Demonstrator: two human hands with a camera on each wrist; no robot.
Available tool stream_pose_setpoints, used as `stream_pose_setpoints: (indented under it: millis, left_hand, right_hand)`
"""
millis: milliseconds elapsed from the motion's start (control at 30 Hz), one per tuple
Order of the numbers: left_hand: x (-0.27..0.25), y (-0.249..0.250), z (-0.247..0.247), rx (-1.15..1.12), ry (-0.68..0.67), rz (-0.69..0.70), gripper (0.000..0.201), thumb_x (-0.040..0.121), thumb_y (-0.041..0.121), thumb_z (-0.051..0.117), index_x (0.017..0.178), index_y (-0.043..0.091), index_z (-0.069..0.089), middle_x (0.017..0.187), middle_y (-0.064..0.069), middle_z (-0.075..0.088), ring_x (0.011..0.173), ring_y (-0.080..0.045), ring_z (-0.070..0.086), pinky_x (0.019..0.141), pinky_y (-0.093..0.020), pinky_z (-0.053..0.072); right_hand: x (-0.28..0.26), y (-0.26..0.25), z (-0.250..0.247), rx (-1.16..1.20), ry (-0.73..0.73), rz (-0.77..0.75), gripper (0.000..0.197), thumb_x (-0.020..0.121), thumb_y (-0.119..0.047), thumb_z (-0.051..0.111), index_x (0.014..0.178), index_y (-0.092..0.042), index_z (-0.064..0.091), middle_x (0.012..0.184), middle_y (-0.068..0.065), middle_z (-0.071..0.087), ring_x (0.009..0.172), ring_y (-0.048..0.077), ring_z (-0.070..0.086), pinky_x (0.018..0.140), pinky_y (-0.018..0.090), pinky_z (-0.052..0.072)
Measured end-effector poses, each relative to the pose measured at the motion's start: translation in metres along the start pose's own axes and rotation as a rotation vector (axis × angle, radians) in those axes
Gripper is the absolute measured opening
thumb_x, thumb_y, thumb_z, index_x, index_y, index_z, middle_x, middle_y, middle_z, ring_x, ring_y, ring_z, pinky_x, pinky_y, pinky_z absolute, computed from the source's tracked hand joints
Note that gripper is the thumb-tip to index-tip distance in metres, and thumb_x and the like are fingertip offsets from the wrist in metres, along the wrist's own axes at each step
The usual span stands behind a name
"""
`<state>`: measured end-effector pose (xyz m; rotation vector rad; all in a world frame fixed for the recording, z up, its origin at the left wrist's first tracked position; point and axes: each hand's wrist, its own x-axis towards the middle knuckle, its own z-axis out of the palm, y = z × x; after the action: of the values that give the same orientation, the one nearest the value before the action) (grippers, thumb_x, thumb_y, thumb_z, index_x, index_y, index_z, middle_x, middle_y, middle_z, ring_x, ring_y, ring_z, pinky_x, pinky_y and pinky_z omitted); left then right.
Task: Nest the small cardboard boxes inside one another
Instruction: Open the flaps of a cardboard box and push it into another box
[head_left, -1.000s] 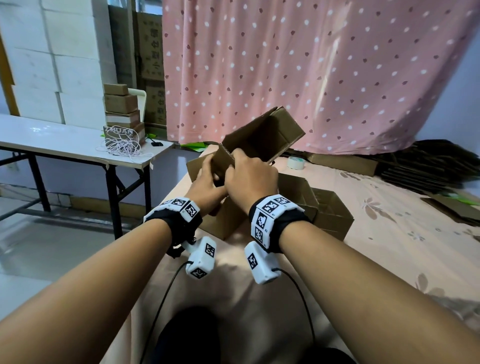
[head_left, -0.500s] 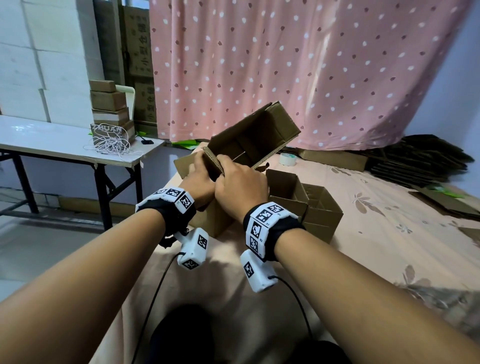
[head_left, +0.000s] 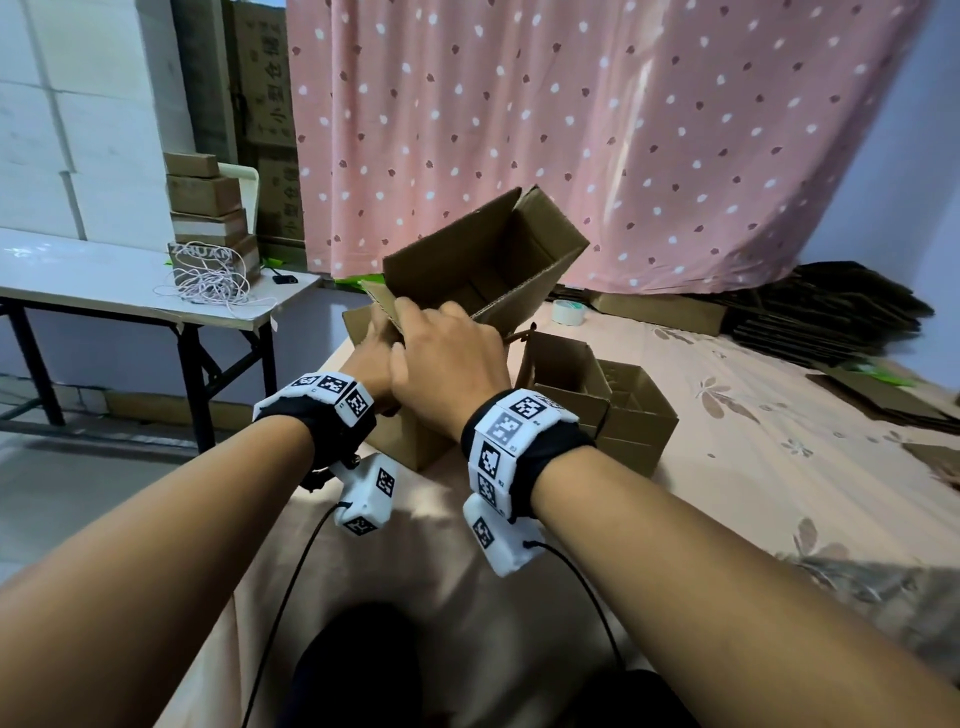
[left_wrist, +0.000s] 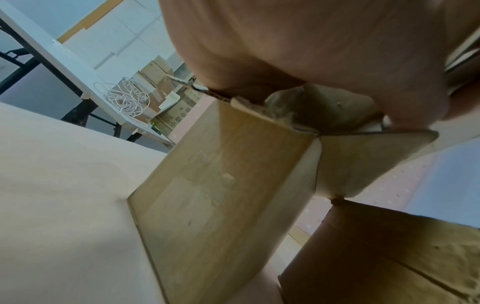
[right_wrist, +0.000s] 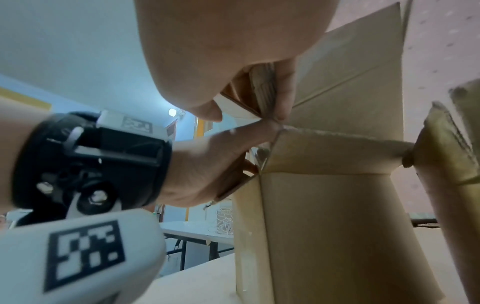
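The tilted box (head_left: 488, 270) sits raised above the lower box (head_left: 410, 441), its open mouth turned toward the person and its long axis running up and away to the right. Its near lower edge meets the lower box's top corner, and that is where both hands work. The right hand (head_left: 447, 364) lies on top, thumb and fingers (right_wrist: 283, 96) pinching the near cardboard wall at the corner. The left hand (head_left: 371, 358) is tucked beneath it on the left side, thumb along the lower box's rim and gripping a flap (right_wrist: 233, 189); its fingers are mostly hidden. Both grips are at the near end, so most of the tilted box hangs beyond them. I judge the coming move as rotating that far end down until the 2 openings line up.

The tilted box shows only bare cardboard inside. What the lower box holds is hidden by the hands.

Just beside it to the right, on the pink floral tabletop (head_left: 753, 467), stands an open box with smaller boxes (head_left: 618, 400) already inside. Farther back lie a tape roll (head_left: 569, 312) and a pile of flattened cardboard (head_left: 831, 317).
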<state>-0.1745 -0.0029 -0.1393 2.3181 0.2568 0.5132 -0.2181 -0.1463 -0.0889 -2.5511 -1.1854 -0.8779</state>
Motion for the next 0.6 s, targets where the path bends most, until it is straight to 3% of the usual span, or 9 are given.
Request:
stream_pose_setpoints:
  millis: [100,167,200,233,267,367,433,500,600]
  left_hand:
    - [-0.01,-0.005,-0.002,-0.079,0.015,0.048,0.058,0.094,-0.002,0.065,0.147,-0.005,0.041,0.151,-0.025,0.047,0.138,-0.037,0.049,0.11,-0.037,0.043]
    - [-0.013,-0.005,-0.003,-0.14,0.017,0.072,0.059,0.093,0.019,0.066,0.144,-0.001,0.046,0.145,-0.022,0.054,0.132,-0.023,0.058,0.106,-0.028,0.047]
    - [-0.014,-0.003,-0.005,-0.183,0.023,0.105,0.056,0.09,0.031,0.064,0.135,0.0,0.053,0.131,-0.019,0.064,0.117,-0.007,0.066,0.094,-0.017,0.05]
    - [-0.014,0.001,-0.007,-0.264,0.026,0.125,0.051,0.088,0.039,0.063,0.124,0.002,0.058,0.112,-0.012,0.07,0.096,0.009,0.068,0.08,-0.007,0.049]
    - [-0.015,0.003,-0.01,-0.357,0.025,0.147,0.054,0.084,0.041,0.069,0.12,0.003,0.059,0.102,-0.003,0.072,0.083,0.014,0.067,0.07,-0.003,0.047]
    - [-0.011,-0.001,-0.017,-0.408,-0.006,0.179,0.102,0.06,0.063,0.077,0.145,0.012,0.049,0.125,0.009,0.065,0.1,0.012,0.062,0.078,0.002,0.042]
    - [-0.005,-0.011,-0.022,-0.413,-0.001,0.169,0.117,0.055,0.074,0.079,0.15,0.017,0.043,0.136,0.01,0.059,0.115,0.001,0.059,0.097,-0.009,0.044]
    - [-0.002,-0.019,-0.028,-0.454,0.007,0.158,0.122,0.051,0.085,0.079,0.148,0.019,0.046,0.14,0.003,0.062,0.125,-0.014,0.06,0.113,-0.038,0.046]
    - [0.0,-0.028,-0.037,-0.644,-0.013,0.094,0.129,0.043,0.078,0.088,0.147,0.015,0.046,0.138,-0.007,0.064,0.125,-0.026,0.063,0.112,-0.052,0.046]
  right_hand:
    - [-0.005,-0.002,0.005,0.015,0.192,-0.102,0.054,0.088,-0.03,0.061,0.14,-0.014,0.059,0.13,0.007,0.066,0.121,0.029,0.056,0.085,0.043,0.053]
    - [-0.007,0.003,0.005,-0.029,0.36,-0.139,0.059,0.083,-0.035,0.062,0.14,-0.017,0.061,0.141,0.009,0.061,0.13,0.029,0.055,0.094,0.045,0.043]
    - [-0.007,0.007,0.003,-0.027,0.433,-0.127,0.061,0.083,-0.037,0.061,0.141,-0.018,0.061,0.146,0.009,0.058,0.134,0.029,0.054,0.097,0.046,0.039]
    - [-0.007,0.013,-0.001,0.001,0.502,-0.087,0.063,0.083,-0.038,0.057,0.143,-0.018,0.059,0.15,0.01,0.055,0.137,0.029,0.051,0.102,0.047,0.036]
    - [-0.006,0.019,-0.005,0.057,0.549,-0.012,0.065,0.085,-0.039,0.054,0.146,-0.017,0.055,0.154,0.011,0.05,0.141,0.028,0.046,0.108,0.047,0.032]
    - [0.003,0.048,-0.012,0.289,0.629,0.305,0.069,0.093,-0.039,0.047,0.155,-0.012,0.037,0.163,0.013,0.035,0.15,0.029,0.032,0.122,0.047,0.023]
    - [0.008,0.067,-0.018,0.516,0.652,0.505,0.071,0.097,-0.038,0.047,0.16,-0.013,0.025,0.166,0.011,0.026,0.153,0.026,0.025,0.124,0.046,0.024]
    - [0.01,0.083,-0.024,0.845,0.559,0.669,0.072,0.103,-0.038,0.047,0.163,-0.02,0.013,0.169,0.004,0.02,0.153,0.023,0.025,0.121,0.035,0.025]
    - [0.011,0.097,-0.022,1.094,0.264,0.764,0.068,0.107,-0.049,0.042,0.163,-0.028,0.01,0.169,0.002,0.022,0.15,0.024,0.03,0.103,0.032,0.027]
